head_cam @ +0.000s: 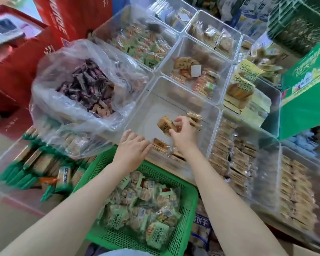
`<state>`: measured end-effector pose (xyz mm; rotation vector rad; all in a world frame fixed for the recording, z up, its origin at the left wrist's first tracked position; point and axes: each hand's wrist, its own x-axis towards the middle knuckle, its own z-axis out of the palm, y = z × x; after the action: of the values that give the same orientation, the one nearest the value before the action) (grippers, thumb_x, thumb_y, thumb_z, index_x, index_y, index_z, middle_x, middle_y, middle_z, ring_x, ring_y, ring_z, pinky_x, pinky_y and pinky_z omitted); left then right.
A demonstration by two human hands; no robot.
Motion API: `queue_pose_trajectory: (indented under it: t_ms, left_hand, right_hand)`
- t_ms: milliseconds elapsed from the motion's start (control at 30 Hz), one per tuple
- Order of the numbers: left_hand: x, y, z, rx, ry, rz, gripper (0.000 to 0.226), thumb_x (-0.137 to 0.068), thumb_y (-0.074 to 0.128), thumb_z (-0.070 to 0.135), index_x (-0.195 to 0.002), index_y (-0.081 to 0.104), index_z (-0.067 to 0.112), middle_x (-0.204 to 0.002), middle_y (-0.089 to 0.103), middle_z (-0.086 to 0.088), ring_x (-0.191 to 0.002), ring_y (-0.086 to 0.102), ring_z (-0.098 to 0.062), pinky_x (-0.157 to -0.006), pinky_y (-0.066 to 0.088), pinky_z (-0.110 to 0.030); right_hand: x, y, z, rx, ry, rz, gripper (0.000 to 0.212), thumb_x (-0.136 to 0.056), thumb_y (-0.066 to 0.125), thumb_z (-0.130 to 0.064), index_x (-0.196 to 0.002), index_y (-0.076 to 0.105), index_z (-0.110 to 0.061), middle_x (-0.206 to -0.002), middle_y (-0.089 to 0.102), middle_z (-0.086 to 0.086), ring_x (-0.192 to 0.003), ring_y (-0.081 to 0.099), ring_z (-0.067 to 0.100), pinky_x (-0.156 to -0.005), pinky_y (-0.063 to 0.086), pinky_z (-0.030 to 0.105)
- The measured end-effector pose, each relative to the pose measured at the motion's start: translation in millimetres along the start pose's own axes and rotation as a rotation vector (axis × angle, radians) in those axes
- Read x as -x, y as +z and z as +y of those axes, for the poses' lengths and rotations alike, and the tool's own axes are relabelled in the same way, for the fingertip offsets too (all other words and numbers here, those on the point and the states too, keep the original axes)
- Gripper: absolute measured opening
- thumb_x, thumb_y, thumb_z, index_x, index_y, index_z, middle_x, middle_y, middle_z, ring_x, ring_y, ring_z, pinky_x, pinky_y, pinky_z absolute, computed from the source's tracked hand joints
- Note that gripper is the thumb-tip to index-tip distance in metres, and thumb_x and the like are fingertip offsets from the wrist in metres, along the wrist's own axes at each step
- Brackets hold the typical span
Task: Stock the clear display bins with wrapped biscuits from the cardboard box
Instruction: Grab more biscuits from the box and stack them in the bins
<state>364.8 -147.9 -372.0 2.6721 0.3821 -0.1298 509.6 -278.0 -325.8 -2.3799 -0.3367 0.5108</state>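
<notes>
Clear bin [175, 93]: right hand [185, 133] pinches biscuit pack [166, 126], seemingly tilted.

Little can be read for certain — the red carton [67, 21] at upper left carries large white Latin capitals, seemingly "JUICE". The green box [307, 80], yellow wrappers [245, 78] and green-basket packets [155, 235] bear Chinese characters — too blurred to read
</notes>
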Motion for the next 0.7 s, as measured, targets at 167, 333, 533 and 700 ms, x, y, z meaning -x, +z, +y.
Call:
queue_pose_trajectory:
  t_ms: [167,333,533,700]
  left_hand:
    - [-2,0,-3,-0.014,0.006,-0.027,0.054,-0.103,0.019,0.053,-0.115,0.066,0.030,-0.108,0.061,0.008,-0.115,0.049,-0.021,-0.121,0.002,-0.040]
    - [-2,1,2,-0.014,-0.049,-0.024,0.052,-0.105,0.020,0.051,-0.111,0.068,0.030,-0.110,0.061,0.010,-0.118,0.047,-0.020,-0.121,-0.003,-0.038]
    - [-17,-7,46,0.031,-0.159,-0.083,0.037,-0.103,0.034,0.030,-0.090,0.068,0.021,-0.087,0.064,0.008,-0.092,0.056,-0.018,-0.114,0.027,-0.044]
    - [-23,2,148,0.342,-0.023,-0.161,0.024,-0.102,0.048,0.023,-0.111,0.069,0.019,-0.100,0.069,0.005,-0.083,0.061,-0.012,-0.074,0.055,-0.036]
  right_hand:
    - [-14,42,23,0.350,-0.033,-0.063,0.016,-0.097,0.058,-0.009,-0.112,0.060,-0.016,-0.102,0.065,0.001,-0.087,0.055,0.018,-0.073,0.040,0.028]
    - [-25,36,41,0.670,-0.091,-0.212,0.028,-0.096,0.049,-0.011,-0.117,0.065,-0.021,-0.110,0.069,0.007,-0.099,0.057,0.030,-0.086,0.048,0.039]
    - [-3,-2,39,0.576,-0.198,-0.268,0.028,-0.099,0.047,-0.025,-0.114,0.070,-0.016,-0.117,0.067,0.002,-0.115,0.053,0.023,-0.101,0.040,0.041]
    - [73,-111,84,-0.067,-0.008,-0.021,0.024,-0.103,0.052,-0.023,-0.117,0.070,-0.018,-0.111,0.069,-0.006,-0.099,0.061,0.003,-0.079,0.046,0.012]
